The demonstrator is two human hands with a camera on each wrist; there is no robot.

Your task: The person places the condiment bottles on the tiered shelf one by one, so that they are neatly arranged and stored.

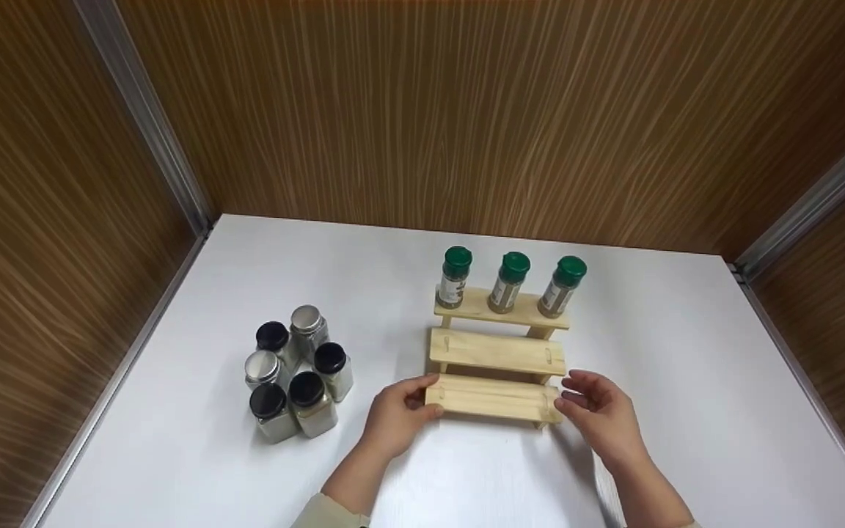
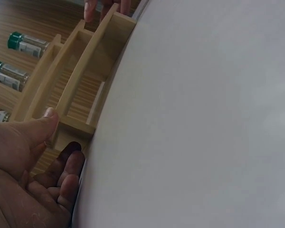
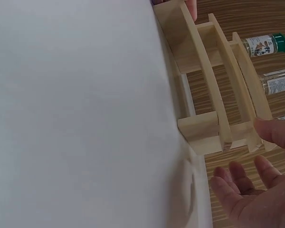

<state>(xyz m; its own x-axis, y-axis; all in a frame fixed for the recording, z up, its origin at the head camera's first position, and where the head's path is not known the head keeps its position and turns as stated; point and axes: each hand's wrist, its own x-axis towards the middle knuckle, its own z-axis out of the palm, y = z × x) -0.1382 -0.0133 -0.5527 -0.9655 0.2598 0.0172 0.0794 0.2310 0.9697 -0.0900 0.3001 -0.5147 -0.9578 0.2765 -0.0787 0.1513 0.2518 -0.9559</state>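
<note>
Rack (image 1: 496, 352), in the head view: stands on the counter (image 1: 694, 411), right of the middle, between left hand (image 1: 393, 419) and right hand (image 1: 602, 418). Long axis from left to right, hence one short end toward each hand; steps up from near to far. At the left end, thumb and forefinger of the left hand about the corner of the near shelf (image 1: 492, 400), so apparently gripping there. At the right end, right hand with fingers apart and loosely bent, right by the same shelf; contact hard to tell. Nearer of the two, by a little: the left hand. On the far shelf, three bottles (image 1: 509, 284) in a row, well apart from both hands. To the left of the rack, beyond the left hand, six jars (image 1: 315, 411) in a cluster.

In the left wrist view: thumb against the shelf's edge, other fingers bent in under the left end. Across the length of the rack, fingertips of the right hand.

In the right wrist view: thumb over the right shelf ends, whether touching or only in front not clear; other fingers free, holding nothing.
</note>
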